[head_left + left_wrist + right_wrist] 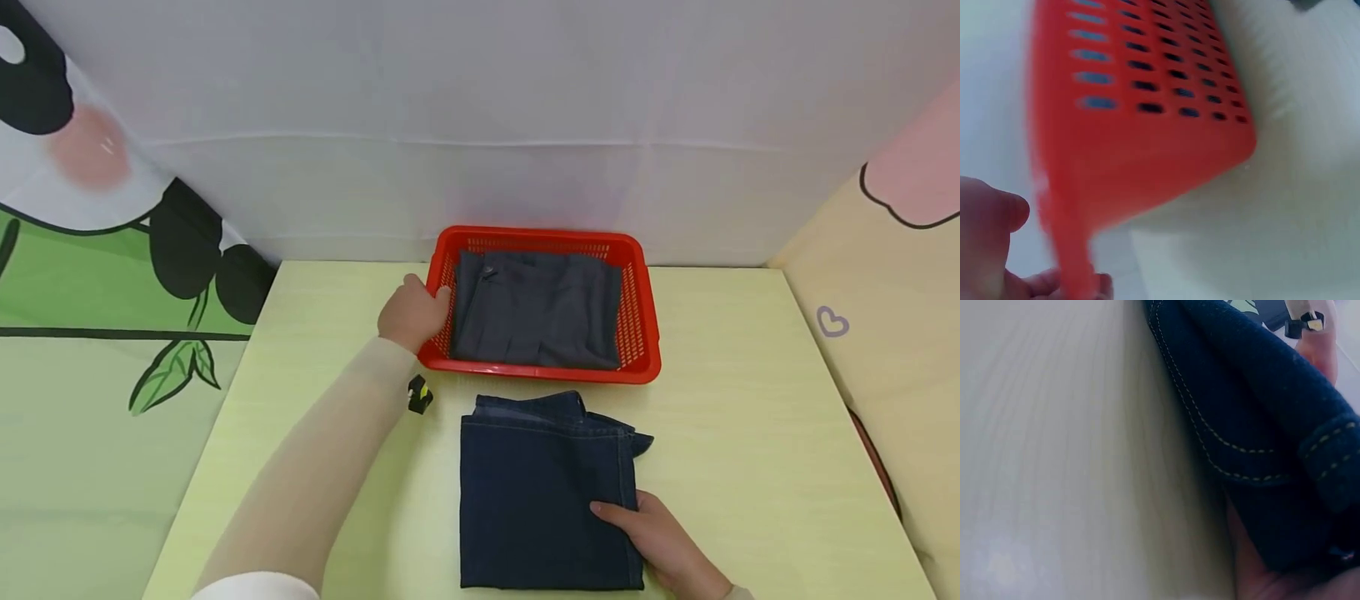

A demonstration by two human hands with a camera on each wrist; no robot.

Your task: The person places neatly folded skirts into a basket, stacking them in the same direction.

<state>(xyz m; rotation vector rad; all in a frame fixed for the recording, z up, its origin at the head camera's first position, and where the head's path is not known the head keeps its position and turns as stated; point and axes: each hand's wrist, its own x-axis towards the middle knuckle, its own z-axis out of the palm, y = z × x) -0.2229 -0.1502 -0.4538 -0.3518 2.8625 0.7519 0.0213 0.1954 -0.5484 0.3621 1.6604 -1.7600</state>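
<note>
A red plastic basket (651, 333) stands at the back of the table, its walls full of slots. My left hand (414, 312) holds its left rim, thumb over the edge; the left wrist view shows the basket's slotted side (1147, 150) close up, with fingers below the rim. Inside the basket lies a folded dark grey garment (536, 308). In front of it, a folded pair of dark blue jeans (540, 500) rests on the table. My right hand (663, 537) pinches the jeans' right edge, thumb on top and the other fingers hidden underneath.
The pale yellow table (750, 400) reaches back to a white cloth wall (525, 100). Printed panels stand on both sides, the left one (97, 433) with green cartoon art. A small black device (420, 394) is on the left wrist.
</note>
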